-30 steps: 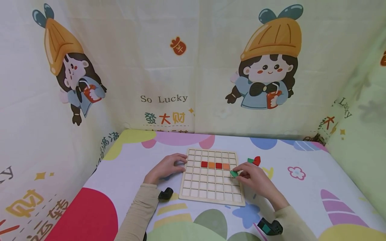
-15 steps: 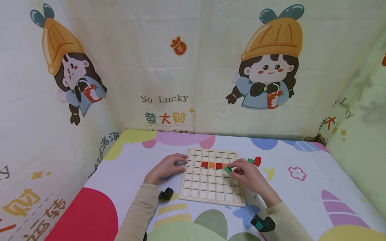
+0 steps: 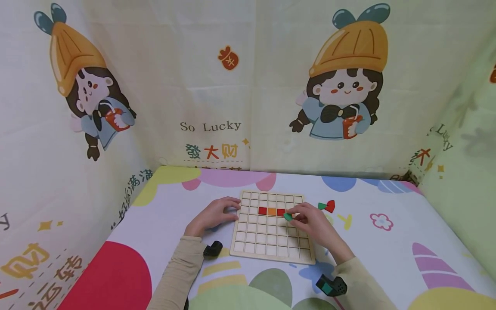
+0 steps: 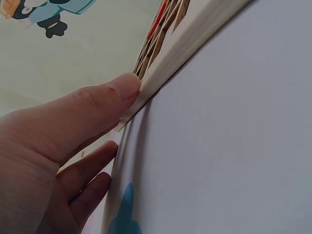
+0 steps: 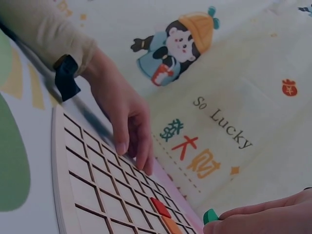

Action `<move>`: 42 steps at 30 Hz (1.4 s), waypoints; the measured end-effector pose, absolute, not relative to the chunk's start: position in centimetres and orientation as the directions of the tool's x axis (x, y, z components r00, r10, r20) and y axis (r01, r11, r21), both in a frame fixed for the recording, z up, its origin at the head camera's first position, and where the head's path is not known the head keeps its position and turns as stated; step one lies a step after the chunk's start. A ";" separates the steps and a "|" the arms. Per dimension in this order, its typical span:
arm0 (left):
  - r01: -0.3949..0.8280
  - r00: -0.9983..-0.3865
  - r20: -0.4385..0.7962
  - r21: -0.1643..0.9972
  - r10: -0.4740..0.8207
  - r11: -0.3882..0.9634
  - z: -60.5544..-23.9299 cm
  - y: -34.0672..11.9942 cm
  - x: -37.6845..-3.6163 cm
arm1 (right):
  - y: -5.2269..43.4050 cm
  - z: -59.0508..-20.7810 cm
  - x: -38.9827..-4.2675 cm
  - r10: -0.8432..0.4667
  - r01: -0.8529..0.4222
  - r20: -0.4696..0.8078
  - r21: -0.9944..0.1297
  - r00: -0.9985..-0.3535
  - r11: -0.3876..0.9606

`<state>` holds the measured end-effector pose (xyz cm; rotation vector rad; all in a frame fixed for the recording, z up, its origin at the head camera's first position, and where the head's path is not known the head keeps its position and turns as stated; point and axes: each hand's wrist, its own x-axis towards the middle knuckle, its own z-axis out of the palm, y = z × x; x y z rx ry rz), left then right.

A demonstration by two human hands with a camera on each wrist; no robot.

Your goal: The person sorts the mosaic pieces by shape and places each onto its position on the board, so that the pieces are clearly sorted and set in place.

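left hand (image 3: 212,214): rests on the table at the left edge of the wooden grid board (image 3: 271,245), fingers laid out loosely with the tips against the board's rim, not gripping anything. The left wrist view gets this up close: the thumb (image 4: 97,105) presses right on the board's pale side edge, which the head view is too far off to show.

board: flat on the table between both hands, a grid of square cells, mostly bare wood. One row near the top has a red tile (image 3: 262,210), then an orange tile (image 3: 272,212), then another red one partly behind the right fingers.

green piece (image 3: 288,216): pinched in the right hand's fingertips, held just over the board right beside that coloured row. Can't tell if it's touching the board yet.

right hand (image 3: 311,221): curled round the green piece, reaching in from the right. It covers the cells under it, so the end of the row is hidden. The right wrist view only catches a corner of the green piece (image 5: 210,215) and, across the board, the left hand's fingertips on the far rim.

spare pieces (image 3: 327,206): a red one and a green one on the table just off the board's upper right corner.

backdrop: cartoon-print cloth (image 3: 217,86) on three sides.
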<state>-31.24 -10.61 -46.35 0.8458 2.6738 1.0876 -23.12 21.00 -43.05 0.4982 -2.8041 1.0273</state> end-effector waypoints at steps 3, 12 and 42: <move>0.450 -0.833 0.086 0.679 0.546 0.580 -46.4 -10.6 -31.3 | 20.8 -43.0 -23.1 -0.265 -0.336 0.207 -0.608 -0.942 0.719; 0.464 -0.827 0.091 0.670 0.555 0.580 -46.3 -10.6 -31.3 | 20.1 -43.0 -23.2 -0.250 -0.322 0.203 -0.599 -0.947 0.733; 0.474 -0.823 0.097 0.660 0.560 0.583 -46.4 -10.7 -31.3 | 16.6 -44.0 -24.7 -0.189 -0.216 0.114 -0.660 -0.975 0.719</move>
